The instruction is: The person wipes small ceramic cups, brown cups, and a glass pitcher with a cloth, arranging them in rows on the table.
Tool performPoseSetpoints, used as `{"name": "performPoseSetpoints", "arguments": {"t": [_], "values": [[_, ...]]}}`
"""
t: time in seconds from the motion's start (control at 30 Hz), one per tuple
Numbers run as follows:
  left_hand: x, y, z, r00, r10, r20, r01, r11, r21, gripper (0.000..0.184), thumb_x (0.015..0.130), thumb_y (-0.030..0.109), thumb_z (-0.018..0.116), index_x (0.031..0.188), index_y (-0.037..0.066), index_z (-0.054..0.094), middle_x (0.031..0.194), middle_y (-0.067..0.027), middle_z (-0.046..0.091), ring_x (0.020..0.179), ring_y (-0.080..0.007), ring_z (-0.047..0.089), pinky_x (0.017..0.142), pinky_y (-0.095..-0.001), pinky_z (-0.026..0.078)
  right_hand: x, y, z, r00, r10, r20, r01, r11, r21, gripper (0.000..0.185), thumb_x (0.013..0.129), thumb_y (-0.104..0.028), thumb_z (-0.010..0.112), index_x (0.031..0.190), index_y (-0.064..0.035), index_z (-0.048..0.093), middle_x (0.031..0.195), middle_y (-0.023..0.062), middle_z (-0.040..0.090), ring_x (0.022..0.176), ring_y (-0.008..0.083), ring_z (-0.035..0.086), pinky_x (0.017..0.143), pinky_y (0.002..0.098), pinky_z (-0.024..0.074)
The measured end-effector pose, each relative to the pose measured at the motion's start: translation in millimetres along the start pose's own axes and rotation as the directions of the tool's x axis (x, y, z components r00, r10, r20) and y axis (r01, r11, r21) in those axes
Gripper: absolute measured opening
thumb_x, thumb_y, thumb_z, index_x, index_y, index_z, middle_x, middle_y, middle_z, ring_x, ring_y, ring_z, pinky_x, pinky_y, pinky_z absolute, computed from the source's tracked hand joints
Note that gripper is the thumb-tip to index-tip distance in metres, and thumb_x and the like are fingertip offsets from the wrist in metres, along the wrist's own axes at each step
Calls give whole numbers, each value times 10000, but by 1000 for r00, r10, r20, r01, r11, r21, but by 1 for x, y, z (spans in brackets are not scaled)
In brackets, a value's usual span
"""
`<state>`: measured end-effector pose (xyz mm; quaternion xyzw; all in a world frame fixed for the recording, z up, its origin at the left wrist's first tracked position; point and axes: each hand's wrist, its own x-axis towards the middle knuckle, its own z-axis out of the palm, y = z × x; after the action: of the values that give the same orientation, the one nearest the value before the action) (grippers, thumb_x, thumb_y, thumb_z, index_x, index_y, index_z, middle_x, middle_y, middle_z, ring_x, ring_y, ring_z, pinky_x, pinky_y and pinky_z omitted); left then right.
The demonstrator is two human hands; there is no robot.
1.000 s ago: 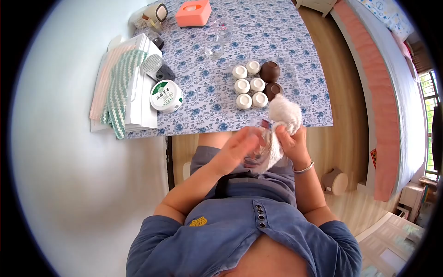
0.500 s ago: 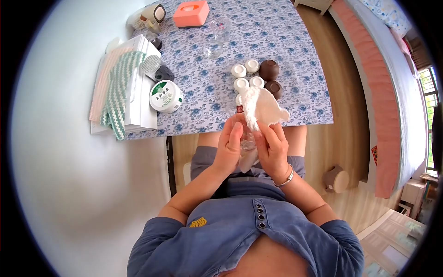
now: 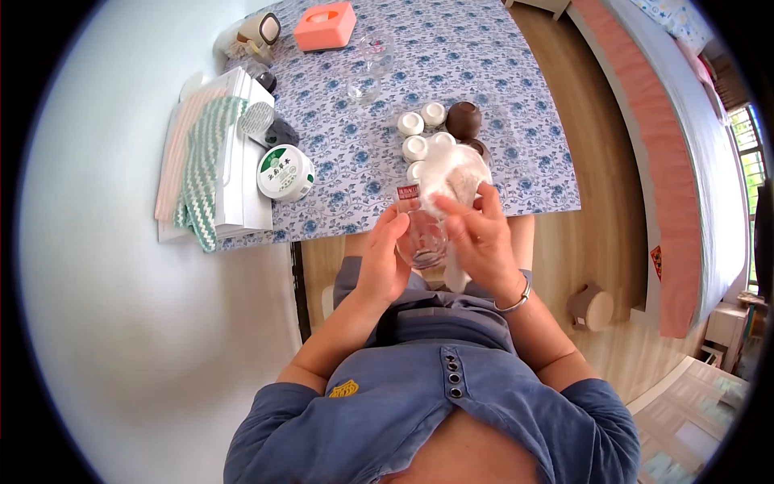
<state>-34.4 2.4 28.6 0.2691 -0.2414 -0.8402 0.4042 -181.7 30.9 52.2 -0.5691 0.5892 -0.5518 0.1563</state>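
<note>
In my left hand (image 3: 387, 254) is a clear glass cup (image 3: 424, 240), its fingers closed around the side just off the table's front edge. My right hand (image 3: 482, 234) grips a fluffy white cloth (image 3: 448, 173), part of which hangs down beside the glass. Behind the cloth, several small white cups (image 3: 411, 123) stand upside down on the tablecloth. A round dark brown pot (image 3: 463, 120) sits at their right, and a second brown piece (image 3: 481, 151) is partly hidden by the cloth. A small red label (image 3: 409, 192) shows near the glass.
A blue-flowered tablecloth (image 3: 339, 153) covers the table. At the left are a white tub (image 3: 285, 173), a dark jar with a mesh lid (image 3: 270, 125) and a green striped cloth (image 3: 211, 165). Farther back stand clear glasses (image 3: 364, 89) and an orange tissue box (image 3: 325, 26).
My right hand has shifted right and turned, bunching the cloth over the cups. The glass is now more exposed in my left hand, which has moved slightly left.
</note>
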Motion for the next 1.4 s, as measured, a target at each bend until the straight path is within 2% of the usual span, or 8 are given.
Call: {"name": "performPoseSetpoints", "arguments": {"t": [0.1, 0.17, 0.4, 0.57, 0.73, 0.9, 1.1, 1.4], "values": [[-1, 9, -3, 993, -49, 109, 66, 985, -160, 295, 886, 195, 419, 1122, 19, 418, 981, -115, 565, 844, -182, 567, 703, -295, 467, 6, -4, -2, 908, -319, 270, 382, 895, -229, 212, 870, -179, 535, 1014, -28, 577, 720, 96, 559, 648, 188, 573, 563, 280, 457], [-4, 9, 3, 997, -9, 75, 13, 998, -58, 296, 890, 198, 426, 1122, 14, 417, 974, -96, 560, 850, -159, 552, 708, -275, 454, -1, -12, 5, 894, 260, 364, -348, 916, 200, 283, 897, -242, 483, 1088, -34, 496, 762, 148, 584, 660, 261, 597, 575, 345, 464], [-1, 20, 11, 997, 30, 77, -61, 898, 436, 294, 893, 190, 482, 1112, 3, 422, 947, -17, 495, 829, -57, 445, 718, -206, 382, -6, 0, 9, 908, 302, 290, -279, 953, -118, 299, 925, -305, 404, 1005, -21, 457, 734, 201, 574, 647, 333, 589, 552, 391, 433], [-3, 3, 10, 940, 308, 149, -337, 755, 562, 279, 875, 162, 495, 1083, -11, 429, 966, -33, 469, 809, -76, 424, 719, -210, 359, -27, 4, 34, 912, 394, 115, -409, 847, 341, 306, 958, -301, 318, 958, -21, 443, 748, 65, 501, 673, 149, 463, 619, 294, 398], [5, -14, -5, 648, 724, 238, -641, 350, 683, 388, 874, 206, 454, 1149, -45, 342, 1048, -111, 443, 911, -165, 444, 862, -311, 357, -49, 0, 44, 746, 561, 359, -651, 498, 573, 372, 967, -334, 267, 1056, -17, 440, 1008, 25, 438, 927, 84, 377, 857, 220, 328], [12, -19, -11, 643, 727, 242, -686, 405, 605, 487, 869, 275, 499, 1192, -34, 304, 1112, -137, 430, 987, -194, 457, 887, -320, 366, -40, 4, 43, 734, 528, 427, -655, 384, 651, 506, 943, -410, 299, 1198, 10, 422, 1122, 87, 519, 1004, 144, 514, 853, 267, 428], [13, -21, -23, 586, 713, 385, -721, 242, 649, 540, 820, 243, 602, 1223, 2, 335, 1125, -161, 464, 983, -239, 486, 811, -323, 436, -37, 4, 28, 432, 587, 684, -899, 227, 374, 572, 930, -467, 292, 1096, 37, 505, 991, 49, 551, 912, 100, 487, 803, 228, 408], [5, 7, -31, 711, 532, 460, -547, 7, 837, 474, 720, 136, 687, 1129, 15, 481, 1035, -120, 550, 912, -217, 539, 768, -321, 448, -12, -16, -28, 953, 269, 141, -281, 957, 68, 167, 866, -171, 563, 851, -5, 552, 781, 10, 529, 676, 70, 459, 564, 232, 391]]}}
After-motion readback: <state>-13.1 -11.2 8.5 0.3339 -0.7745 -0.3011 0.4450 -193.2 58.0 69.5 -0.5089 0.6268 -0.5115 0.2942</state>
